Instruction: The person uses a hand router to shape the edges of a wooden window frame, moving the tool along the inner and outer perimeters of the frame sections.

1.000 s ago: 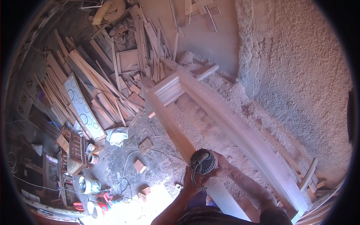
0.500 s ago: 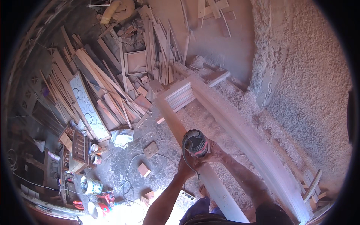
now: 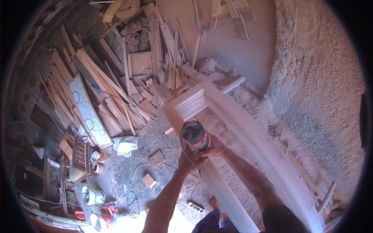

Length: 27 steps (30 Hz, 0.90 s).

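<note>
A black and red corded router stands upright on the long wooden beam, part-way toward its far end. My left hand is closed round the near left side of the router's base. My right hand grips its right side, with the fingers partly hidden behind the tool. The router's base and bit are hidden by the body and my hands. A cord runs from its top past my left wrist. The beam meets a stepped cross-piece at its far end, which joins a wide curved wooden piece on the right.
Loose planks and offcuts lean and lie at the far left. Pale shavings cover the floor at right. Two wood blocks, a white bucket and a power strip sit on the floor, with a cable across it.
Both hands and the router have moved a little farther away along the beam and to the left. My view has shifted slightly, and more of the power strip shows beside my foot.
</note>
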{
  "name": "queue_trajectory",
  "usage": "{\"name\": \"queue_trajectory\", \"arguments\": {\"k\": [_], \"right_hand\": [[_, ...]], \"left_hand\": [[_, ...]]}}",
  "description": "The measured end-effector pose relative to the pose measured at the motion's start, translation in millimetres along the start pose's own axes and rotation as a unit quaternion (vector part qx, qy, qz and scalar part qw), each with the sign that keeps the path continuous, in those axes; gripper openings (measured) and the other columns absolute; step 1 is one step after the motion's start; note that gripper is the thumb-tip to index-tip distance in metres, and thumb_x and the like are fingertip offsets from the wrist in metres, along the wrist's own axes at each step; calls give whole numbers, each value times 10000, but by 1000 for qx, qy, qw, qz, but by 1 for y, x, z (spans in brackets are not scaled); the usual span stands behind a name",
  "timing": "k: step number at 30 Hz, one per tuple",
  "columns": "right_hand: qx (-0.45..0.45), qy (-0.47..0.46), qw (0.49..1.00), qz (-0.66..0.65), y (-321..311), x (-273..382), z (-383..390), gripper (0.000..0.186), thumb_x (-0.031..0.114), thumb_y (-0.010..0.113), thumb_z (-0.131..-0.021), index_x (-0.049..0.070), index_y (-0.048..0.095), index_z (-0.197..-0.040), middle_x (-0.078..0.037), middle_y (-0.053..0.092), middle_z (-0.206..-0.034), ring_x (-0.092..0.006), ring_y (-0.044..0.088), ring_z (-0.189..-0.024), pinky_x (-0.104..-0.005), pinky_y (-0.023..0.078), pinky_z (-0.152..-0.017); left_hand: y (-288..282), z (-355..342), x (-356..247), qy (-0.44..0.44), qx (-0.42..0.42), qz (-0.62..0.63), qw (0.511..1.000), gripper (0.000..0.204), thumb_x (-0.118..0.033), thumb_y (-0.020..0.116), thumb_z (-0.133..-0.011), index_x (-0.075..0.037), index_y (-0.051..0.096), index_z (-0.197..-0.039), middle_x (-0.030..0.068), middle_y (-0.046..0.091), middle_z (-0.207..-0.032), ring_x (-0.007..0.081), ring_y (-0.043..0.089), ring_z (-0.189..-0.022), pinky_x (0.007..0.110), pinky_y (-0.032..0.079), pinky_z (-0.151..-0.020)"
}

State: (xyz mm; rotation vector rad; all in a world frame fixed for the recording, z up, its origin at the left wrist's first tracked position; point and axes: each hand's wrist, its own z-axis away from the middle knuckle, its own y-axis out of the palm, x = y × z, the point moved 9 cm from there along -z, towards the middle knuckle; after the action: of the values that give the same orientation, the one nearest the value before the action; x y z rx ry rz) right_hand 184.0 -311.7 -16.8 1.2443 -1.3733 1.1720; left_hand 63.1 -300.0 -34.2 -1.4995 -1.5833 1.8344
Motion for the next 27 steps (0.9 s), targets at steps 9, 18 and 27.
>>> {"name": "queue_trajectory", "arguments": {"k": [9, 18, 27], "right_hand": [[3, -13, 1000, -24, 2, -21, -82, 920, 219, 965, -488, 114, 557, -1306, -40, 712, -1144, -181, 669, -1054, -339, 552, -961], [-14, -28, 999, -6, 3, -33, -167, 1026, 230, 973, -438, 55, 538, -1350, -97, 697, -1208, -208, 658, -1133, -339, 529, -1014], [-1, -10, 1000, 13, -1, -7, -67, 972, 289, 992, -500, 89, 555, -1345, -77, 707, -1188, -190, 655, -1120, -351, 514, -1026]], "left_hand": [[-25, -46, 59, 12, -11, -9, 1000, 593, -411, 727, -897, -225, 635, -1452, 153, 592, -1491, 369, 465, -1440, 498, 309, -1237], [-53, -100, 117, 5, 30, 99, 995, 632, -391, 794, -874, -224, 626, -1459, 172, 439, -1595, 329, 541, -1398, 420, 382, -1234], [-26, -46, 34, 52, 12, 96, 994, 551, -274, 750, -907, -131, 645, -1429, 167, 604, -1451, 316, 483, -1435, 437, 363, -1209]]}}
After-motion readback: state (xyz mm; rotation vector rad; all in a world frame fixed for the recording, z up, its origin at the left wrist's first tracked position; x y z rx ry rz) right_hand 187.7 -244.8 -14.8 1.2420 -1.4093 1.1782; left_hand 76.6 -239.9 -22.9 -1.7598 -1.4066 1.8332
